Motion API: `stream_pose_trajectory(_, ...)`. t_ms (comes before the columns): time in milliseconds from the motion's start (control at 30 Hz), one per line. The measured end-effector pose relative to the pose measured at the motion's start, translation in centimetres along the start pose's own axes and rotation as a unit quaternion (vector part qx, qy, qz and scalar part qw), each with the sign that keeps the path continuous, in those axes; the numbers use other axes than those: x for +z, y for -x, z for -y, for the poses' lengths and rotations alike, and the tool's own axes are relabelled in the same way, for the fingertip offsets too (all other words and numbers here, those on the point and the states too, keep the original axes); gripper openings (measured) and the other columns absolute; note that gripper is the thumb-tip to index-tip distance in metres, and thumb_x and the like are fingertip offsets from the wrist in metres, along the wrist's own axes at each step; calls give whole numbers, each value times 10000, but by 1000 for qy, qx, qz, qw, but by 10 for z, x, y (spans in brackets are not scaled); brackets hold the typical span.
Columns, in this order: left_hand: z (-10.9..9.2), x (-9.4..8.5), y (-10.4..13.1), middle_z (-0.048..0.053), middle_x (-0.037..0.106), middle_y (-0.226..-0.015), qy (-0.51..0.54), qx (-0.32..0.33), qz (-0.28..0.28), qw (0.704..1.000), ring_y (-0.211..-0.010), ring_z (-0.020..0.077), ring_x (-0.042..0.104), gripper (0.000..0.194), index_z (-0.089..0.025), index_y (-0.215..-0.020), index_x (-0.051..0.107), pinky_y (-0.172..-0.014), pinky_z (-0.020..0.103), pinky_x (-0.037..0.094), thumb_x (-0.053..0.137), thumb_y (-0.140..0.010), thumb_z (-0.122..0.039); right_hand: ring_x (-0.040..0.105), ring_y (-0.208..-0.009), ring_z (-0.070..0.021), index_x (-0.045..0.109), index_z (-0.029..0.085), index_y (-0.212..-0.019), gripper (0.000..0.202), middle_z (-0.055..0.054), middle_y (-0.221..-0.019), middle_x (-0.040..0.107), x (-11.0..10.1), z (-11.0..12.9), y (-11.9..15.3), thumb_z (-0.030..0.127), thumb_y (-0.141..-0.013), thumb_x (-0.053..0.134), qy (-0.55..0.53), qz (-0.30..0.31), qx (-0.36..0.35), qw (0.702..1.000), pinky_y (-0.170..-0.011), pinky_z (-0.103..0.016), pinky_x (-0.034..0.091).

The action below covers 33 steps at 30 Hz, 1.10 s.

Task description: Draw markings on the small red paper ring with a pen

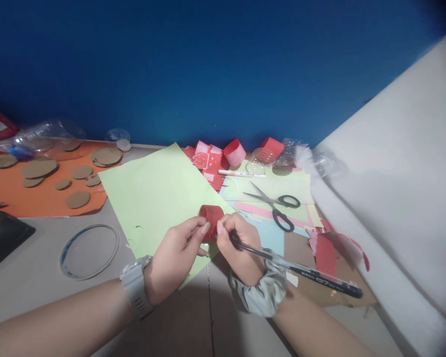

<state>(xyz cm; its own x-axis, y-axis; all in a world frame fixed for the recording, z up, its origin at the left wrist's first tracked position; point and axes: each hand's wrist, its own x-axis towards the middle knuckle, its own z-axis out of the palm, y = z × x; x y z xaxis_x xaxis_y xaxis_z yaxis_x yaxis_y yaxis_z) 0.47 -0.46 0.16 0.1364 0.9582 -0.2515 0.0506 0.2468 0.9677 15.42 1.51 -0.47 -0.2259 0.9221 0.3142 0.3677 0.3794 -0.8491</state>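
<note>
A small rolled piece of red paper (212, 214) is held between my two hands, over the near corner of a light green sheet (152, 183). My left hand (176, 255) pinches its left side with thumb and fingers. On its right side, the thumb and forefinger of my right hand (241, 243) touch the paper. A black pen (305, 270) lies within my right hand and points out to the lower right, its far end near the roll. The exact tip of the pen is hard to make out.
Black scissors (277, 206) lie on coloured sheets at the right. Orange paper (52, 193) with several cardboard discs (39, 168), a clear bottle (50, 138), a ring (89, 252) and a phone (7, 240) are at the left. A blue wall (208, 69) stands behind.
</note>
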Motion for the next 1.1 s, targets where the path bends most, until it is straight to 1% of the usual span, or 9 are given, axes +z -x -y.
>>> stream_pose_trajectory(133, -1, 0, -1, 21, 649, -883, -2, 2, -2, 1000, -823, 170, 634, 328, -175, -1004, 668, -697, 267, 626, 511, -939, -456, 415, -538, -106, 385, 228, -696, 237, 43, -640, 484, 1, 0, -1, 207, -908, 487, -2, -29, -4, 1000, -522, -242, 358)
stream_pose_trajectory(333, -1, 0, 0, 19, 645, -880, 7, -2, 8, 1000, -821, 165, 627, 331, -171, -1031, 668, -714, 279, 629, 500, -950, -445, 443, -557, -114, 402, 224, -666, 256, 39, -615, 482, 1, -1, 0, 218, -897, 513, 14, 2, -20, 1000, -539, -254, 361)
stream_pose_trajectory(433, 0, 1, -1, 25, 672, -936, 23, 3, 2, 1000, -831, 162, 630, 320, -173, -1034, 673, -718, 276, 624, 510, -949, -435, 432, -547, -115, 389, 229, -683, 248, 36, -623, 482, 3, -2, 2, 212, -906, 495, -15, -31, -27, 999, -534, -260, 363)
stream_pose_trajectory(533, -1, 2, -2, 44, 699, -1033, 58, 13, -9, 998, -894, 174, 648, 320, -169, -1044, 669, -742, 278, 616, 502, -956, -427, 435, -542, -118, 390, 236, -718, 223, 25, -659, 504, 5, -2, 6, 202, -917, 484, -65, -71, -43, 994, -528, -267, 367)
stream_pose_trajectory(633, -3, 2, -2, 63, 716, -1071, 89, 20, -9, 996, -930, 187, 670, 320, -169, -1092, 642, -749, 279, 603, 521, -951, -430, 432, -524, -117, 396, 240, -732, 212, 25, -660, 519, 8, 0, 10, 172, -918, 472, -89, -82, -78, 990, -519, -271, 357)
stream_pose_trajectory(733, -4, 2, -1, 64, 736, -999, 101, 12, -2, 995, -900, 191, 688, 305, -169, -1073, 631, -733, 277, 592, 579, -923, -430, 435, -515, -120, 392, 245, -731, 212, 23, -652, 523, 9, 1, 11, 177, -921, 460, -84, -76, -94, 989, -508, -274, 350)
stream_pose_trajectory(933, -4, 2, -2, -2, 675, -796, 104, -9, -20, 994, -731, 126, 643, 279, -155, -874, 621, -700, 256, 597, 614, -900, -433, 461, -533, -124, 401, 243, -737, 199, 22, -647, 513, 9, 0, 10, 187, -920, 456, -74, -68, -81, 992, -510, -276, 360)
stream_pose_trajectory(1000, -5, 2, -2, -4, 663, -798, 101, -8, -17, 995, -741, 127, 635, 285, -156, -857, 621, -696, 253, 603, 603, -904, -436, 469, -548, -121, 411, 239, -743, 196, 24, -662, 519, 8, 0, 9, 173, -917, 469, -72, -63, -78, 992, -517, -268, 367)
stream_pose_trajectory(1100, -7, 2, -2, 16, 678, -863, 87, -6, -7, 996, -800, 148, 638, 301, -157, -893, 640, -683, 253, 606, 566, -921, -446, 475, -575, -118, 424, 235, -748, 194, 24, -685, 532, 7, 0, 7, 163, -912, 497, -59, -68, -68, 994, -533, -257, 375)
